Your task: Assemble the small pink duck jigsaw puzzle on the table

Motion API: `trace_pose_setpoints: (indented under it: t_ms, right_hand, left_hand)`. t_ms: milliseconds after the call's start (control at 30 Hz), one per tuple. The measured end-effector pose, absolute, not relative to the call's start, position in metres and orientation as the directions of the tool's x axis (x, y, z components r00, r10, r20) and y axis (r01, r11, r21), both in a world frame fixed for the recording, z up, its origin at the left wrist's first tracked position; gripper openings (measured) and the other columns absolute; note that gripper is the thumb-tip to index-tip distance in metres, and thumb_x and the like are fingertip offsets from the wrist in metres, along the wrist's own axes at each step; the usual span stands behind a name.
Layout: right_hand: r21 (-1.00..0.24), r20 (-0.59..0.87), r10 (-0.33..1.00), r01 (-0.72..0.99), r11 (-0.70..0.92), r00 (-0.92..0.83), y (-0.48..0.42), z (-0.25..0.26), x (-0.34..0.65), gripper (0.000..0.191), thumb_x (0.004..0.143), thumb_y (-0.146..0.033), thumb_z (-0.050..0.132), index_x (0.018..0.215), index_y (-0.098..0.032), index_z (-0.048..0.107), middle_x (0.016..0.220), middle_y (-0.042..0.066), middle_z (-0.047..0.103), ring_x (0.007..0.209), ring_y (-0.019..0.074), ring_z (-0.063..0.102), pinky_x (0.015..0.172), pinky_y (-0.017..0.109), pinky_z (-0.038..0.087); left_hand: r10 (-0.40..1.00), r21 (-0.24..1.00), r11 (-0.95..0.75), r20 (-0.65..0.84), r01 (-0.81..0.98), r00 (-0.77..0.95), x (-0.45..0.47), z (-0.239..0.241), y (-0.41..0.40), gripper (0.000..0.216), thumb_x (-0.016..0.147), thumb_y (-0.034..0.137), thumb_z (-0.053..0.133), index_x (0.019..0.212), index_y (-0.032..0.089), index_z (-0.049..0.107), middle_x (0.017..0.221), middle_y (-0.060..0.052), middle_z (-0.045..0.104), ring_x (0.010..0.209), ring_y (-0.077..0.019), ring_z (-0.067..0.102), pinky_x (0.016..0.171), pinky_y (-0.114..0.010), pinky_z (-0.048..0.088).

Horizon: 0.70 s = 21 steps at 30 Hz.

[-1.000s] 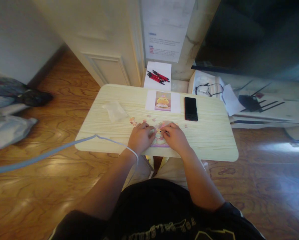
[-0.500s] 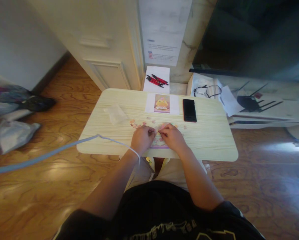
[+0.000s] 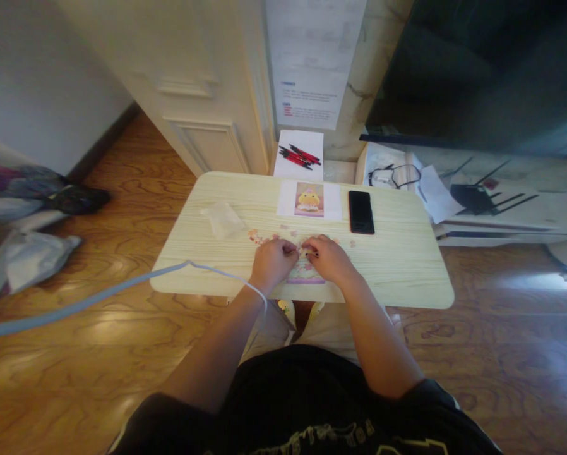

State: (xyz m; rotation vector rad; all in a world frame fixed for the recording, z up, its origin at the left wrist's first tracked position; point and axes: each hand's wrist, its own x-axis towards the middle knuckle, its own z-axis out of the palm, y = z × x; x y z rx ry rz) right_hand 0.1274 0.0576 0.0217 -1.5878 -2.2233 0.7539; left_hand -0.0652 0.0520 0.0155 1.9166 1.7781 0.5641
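Over the near middle of the table, my left hand [image 3: 274,260] and my right hand [image 3: 329,258] work with their fingertips almost meeting. Both are closed in a pinch on small jigsaw puzzle pieces; the pieces are partly covered by the fingers. Beneath them lies a partly joined puzzle [image 3: 306,276], pinkish and green with a purple lower edge. Loose puzzle pieces [image 3: 255,237] lie left of my left hand, and a few more are scattered beyond both hands. A printed picture of a yellow figure [image 3: 309,200] rests on white paper farther back.
A black phone [image 3: 361,212] lies at the table's right rear, and a crumpled translucent bag [image 3: 223,220] at its left. Red and black pens [image 3: 300,157] rest on paper behind the table [image 3: 401,272]. A grey-white cord [image 3: 122,285] runs to my left wrist.
My right fingers have shifted slightly, and a yellowish piece with dark marks now shows by them. More of the puzzle's lower part is visible. The view has tilted a little.
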Motion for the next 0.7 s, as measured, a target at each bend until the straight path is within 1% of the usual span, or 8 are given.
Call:
trace_pose_setpoints:
  t_ms: [133, 300, 400, 467, 533, 600, 700]
  right_hand:
    - [-0.563, -0.090, 0.933, 0.791, 0.241, -0.348, 0.059, 0.024, 0.126, 0.036, 0.092, -0.011, 0.062, 0.123, -0.024, 0.074, 0.119, 0.008, 0.068, 0.110, 0.0214, 0.065, 0.098, 0.031, 0.048]
    - [-0.557, -0.079, 0.925, 0.786, 0.268, -0.371, 0.061, 0.026, 0.127, 0.035, 0.090, -0.010, 0.064, 0.121, -0.023, 0.075, 0.118, 0.008, 0.068, 0.109, 0.0212, 0.065, 0.100, 0.032, 0.047]
    - [-0.564, -0.085, 0.924, 0.783, 0.264, -0.372, 0.062, 0.026, 0.127, 0.035, 0.090, -0.009, 0.064, 0.121, -0.023, 0.074, 0.118, 0.008, 0.068, 0.108, 0.0205, 0.066, 0.099, 0.032, 0.048]
    - [-0.563, -0.090, 0.925, 0.785, 0.259, -0.369, 0.063, 0.025, 0.125, 0.036, 0.089, -0.007, 0.064, 0.121, -0.023, 0.073, 0.119, 0.008, 0.067, 0.109, 0.0199, 0.065, 0.100, 0.031, 0.047]
    - [-0.551, -0.104, 0.923, 0.794, 0.256, -0.370, 0.065, 0.025, 0.123, 0.038, 0.086, -0.004, 0.064, 0.119, -0.021, 0.072, 0.119, 0.008, 0.066, 0.110, 0.0197, 0.064, 0.101, 0.031, 0.047]
    - [-0.534, -0.128, 0.921, 0.808, 0.249, -0.369, 0.068, 0.025, 0.118, 0.037, 0.084, -0.001, 0.063, 0.116, -0.019, 0.071, 0.118, 0.009, 0.067, 0.111, 0.0201, 0.064, 0.100, 0.031, 0.047]
    - [-0.523, -0.161, 0.924, 0.824, 0.218, -0.347, 0.073, 0.025, 0.112, 0.029, 0.084, -0.003, 0.062, 0.108, -0.017, 0.071, 0.113, 0.009, 0.069, 0.107, 0.0211, 0.064, 0.095, 0.030, 0.048]
  left_hand:
    - [0.996, 0.563, -0.070, -0.001, 0.823, 0.086, -0.065, 0.015, 0.051, 0.017, 0.085, 0.032, 0.068, 0.094, 0.023, 0.080, 0.094, -0.005, 0.081, 0.088, -0.0227, 0.074, 0.076, -0.032, 0.054]
    - [0.993, 0.549, -0.081, -0.029, 0.832, 0.116, -0.063, 0.016, 0.053, 0.017, 0.086, 0.031, 0.067, 0.094, 0.022, 0.079, 0.093, -0.006, 0.081, 0.085, -0.0221, 0.074, 0.076, -0.032, 0.054]
    - [0.989, 0.523, -0.133, 0.012, 0.842, 0.149, -0.062, 0.018, 0.052, 0.020, 0.087, 0.028, 0.066, 0.099, 0.020, 0.079, 0.096, -0.006, 0.080, 0.089, -0.0231, 0.073, 0.081, -0.034, 0.054]
    - [0.982, 0.489, -0.184, 0.062, 0.853, 0.176, -0.062, 0.019, 0.052, 0.022, 0.088, 0.027, 0.065, 0.103, 0.020, 0.079, 0.101, -0.008, 0.079, 0.094, -0.0248, 0.072, 0.087, -0.037, 0.054]
    - [0.973, 0.446, -0.229, 0.093, 0.866, 0.209, -0.063, 0.019, 0.051, 0.023, 0.090, 0.030, 0.064, 0.106, 0.022, 0.079, 0.103, -0.009, 0.078, 0.096, -0.0255, 0.071, 0.090, -0.039, 0.053]
    - [0.963, 0.398, -0.269, 0.107, 0.877, 0.247, -0.066, 0.018, 0.051, 0.025, 0.093, 0.034, 0.063, 0.107, 0.023, 0.080, 0.102, -0.009, 0.076, 0.094, -0.0253, 0.069, 0.088, -0.039, 0.053]
    - [0.948, 0.337, -0.317, 0.110, 0.887, 0.297, -0.069, 0.019, 0.052, 0.027, 0.095, 0.039, 0.061, 0.107, 0.025, 0.081, 0.099, -0.010, 0.073, 0.092, -0.0259, 0.067, 0.085, -0.040, 0.051]
